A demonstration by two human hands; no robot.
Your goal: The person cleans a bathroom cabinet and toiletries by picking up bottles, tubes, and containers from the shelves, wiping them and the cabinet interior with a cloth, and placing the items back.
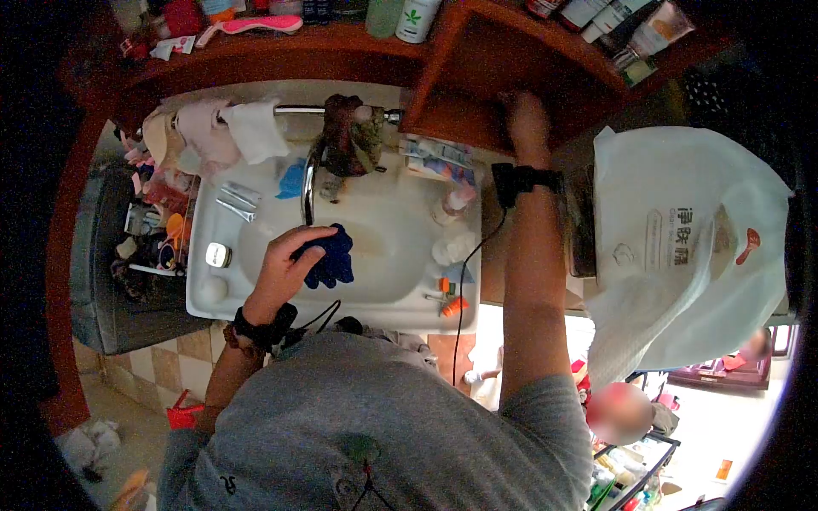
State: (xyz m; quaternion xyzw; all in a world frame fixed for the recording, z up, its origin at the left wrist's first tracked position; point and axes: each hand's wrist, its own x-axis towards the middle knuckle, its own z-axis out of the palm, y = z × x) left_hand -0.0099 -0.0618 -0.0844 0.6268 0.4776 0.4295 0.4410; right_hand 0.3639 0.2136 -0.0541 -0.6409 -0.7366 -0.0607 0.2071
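A dark blue cloth [330, 258] is pinched in the left hand [287, 262], with the thumb pressed on one side and the fingers folded together over the other. The cloth is bunched and held above the basin of the white sink [375, 294]. Just beyond the left fingertips the curved faucet spout [308, 194] is seen. To the left of these fingers a small white jar [218, 255] and silver tubes [241, 194] are set on the sink. Farther to their right, orange caps [455, 307] are scattered near the edge.

Well beyond the left fingers, the right hand [527, 123] is put inside a wooden compartment [439, 72]. Its fingers are lost in shadow, so whether they are spread, pressed together or closed on anything cannot be told. Packets [439, 157] lie below this hand's fingers, and a white plastic bag [673, 281] hangs to its right. Farthest off, a green-leaf bottle [416, 19] is stood on the shelf [341, 64].

As for progress, the cloth is in hand and the compartment has been reached into; whether any surface has been wiped, or how much is left, cannot be judged.
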